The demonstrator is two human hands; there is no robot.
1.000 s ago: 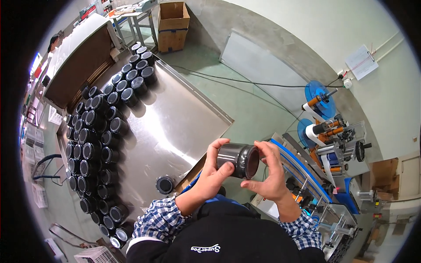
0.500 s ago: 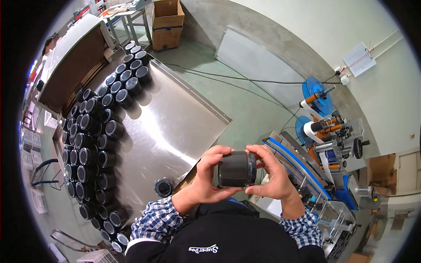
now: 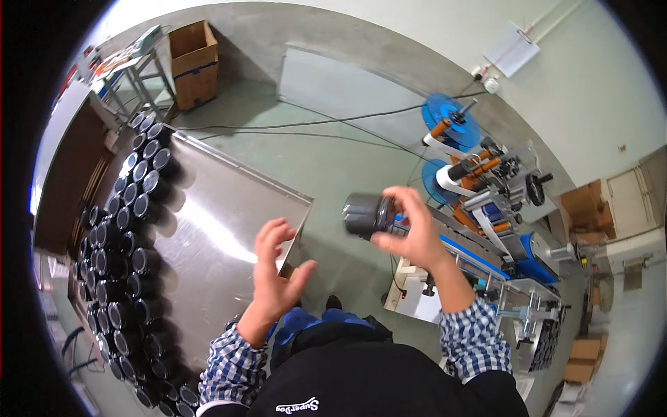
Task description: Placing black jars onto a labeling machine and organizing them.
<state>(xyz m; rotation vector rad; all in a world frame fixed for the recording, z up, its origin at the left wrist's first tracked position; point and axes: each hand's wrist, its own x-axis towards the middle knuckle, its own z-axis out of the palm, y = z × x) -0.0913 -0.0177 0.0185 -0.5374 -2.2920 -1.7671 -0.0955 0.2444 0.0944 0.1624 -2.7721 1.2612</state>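
Note:
A dark, glossy jar (image 3: 362,214) with a black lid is gripped at its lid end by my right hand (image 3: 415,226), lying sideways in the air. My left hand (image 3: 273,267) holds nothing; its fingers are apart and it is separate from the jar, above the near right edge of the metal table (image 3: 215,215). Many similar black-lidded jars (image 3: 111,264) stand packed together along the left side of that table.
To my right is a machine with a conveyor (image 3: 472,257), blue reels (image 3: 455,119) and rollers. A cardboard box (image 3: 194,66) sits on the floor at the far left. Black cables (image 3: 333,122) cross the floor ahead. A grey panel (image 3: 347,90) leans on the wall.
My left hand has let go of the jar and moved left with its fingers spread. The right hand keeps the jar, now raised farther ahead. The whole view has turned toward the right.

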